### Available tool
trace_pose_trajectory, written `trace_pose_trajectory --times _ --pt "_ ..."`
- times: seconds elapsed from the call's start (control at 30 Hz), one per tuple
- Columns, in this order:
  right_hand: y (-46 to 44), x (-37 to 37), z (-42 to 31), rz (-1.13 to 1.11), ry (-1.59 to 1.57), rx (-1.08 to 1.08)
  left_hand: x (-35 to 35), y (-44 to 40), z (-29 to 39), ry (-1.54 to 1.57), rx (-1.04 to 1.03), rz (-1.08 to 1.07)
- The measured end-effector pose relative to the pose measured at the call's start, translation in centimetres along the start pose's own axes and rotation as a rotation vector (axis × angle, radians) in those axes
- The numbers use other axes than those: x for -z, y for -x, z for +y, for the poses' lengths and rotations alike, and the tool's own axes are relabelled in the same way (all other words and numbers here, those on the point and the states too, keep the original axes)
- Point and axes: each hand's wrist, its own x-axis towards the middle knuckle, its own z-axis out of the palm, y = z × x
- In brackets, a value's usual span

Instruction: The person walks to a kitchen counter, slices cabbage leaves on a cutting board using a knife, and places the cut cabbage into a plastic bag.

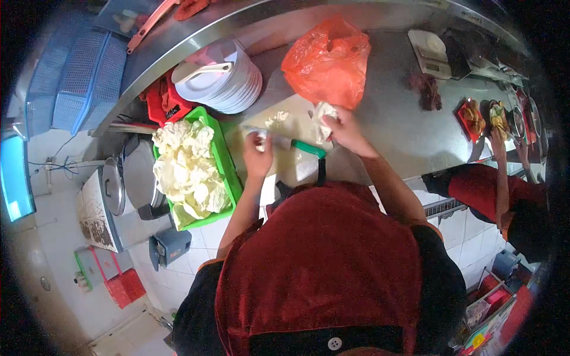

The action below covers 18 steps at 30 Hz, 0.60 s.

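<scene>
My right hand (344, 132) grips a white, crumpled clump (325, 121) beside the red plastic bag (328, 59). I cannot tell whether it is a vegetable or a cloth. The fingers of my left hand (258, 157) are curled round a small white piece (260, 143), close to the knife's blade. The knife (307, 148) lies on a pale cutting board (291, 169) between my hands, its green handle pointing right. White scraps (277, 118) lie on the board. To the left, a green basket (230, 172) is heaped with pale, ruffled leafy pieces (190, 169).
A stack of white plates (228, 89) with a white-handled utensil (205, 72) on top stands behind the basket. A scale (430, 53) sits at the back right. At far right, another person's hand (497, 142) reaches toward food trays (471, 120). A metal shelf edge (196, 40) overhangs the counter.
</scene>
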Motion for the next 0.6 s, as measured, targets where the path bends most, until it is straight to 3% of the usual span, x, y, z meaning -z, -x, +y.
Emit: trace_pose_trajectory --times 0.03,0.1,0.2,0.33,0.37,0.43,0.53,0.6 --pt "-0.9 1.1 -0.5 0.031 0.030 0.004 -0.5 0.3 -2.1 0.003 -0.004 0.006" --pt "-2.2 2.2 -5.1 0.168 0.098 0.157 -1.0 1.7 -6.1 -0.425 -0.076 0.011" --pt "-7.1 4.7 -8.9 0.406 0.322 0.611 -1.7 1.5 -9.4 -0.421 -0.155 -0.177" --pt "-11.7 5.6 -13.1 0.669 0.656 0.626 -0.4 1.0 -4.8 -0.301 -0.114 -0.310" --pt "-13.6 6.4 -12.9 0.668 0.659 0.633 -0.5 1.2 -5.1 -0.297 -0.116 -0.304" --pt "-17.3 8.0 -10.7 0.628 0.914 0.369 -0.5 1.4 -6.2 -0.387 -0.259 -0.322" --pt "-19.4 7.8 -7.8 0.473 0.937 0.233 -0.2 1.7 -5.7 -0.240 -0.152 -0.318" --pt "-21.6 8.7 -4.7 0.427 0.965 0.331 0.5 1.7 -3.3 -0.269 -0.203 -0.297"
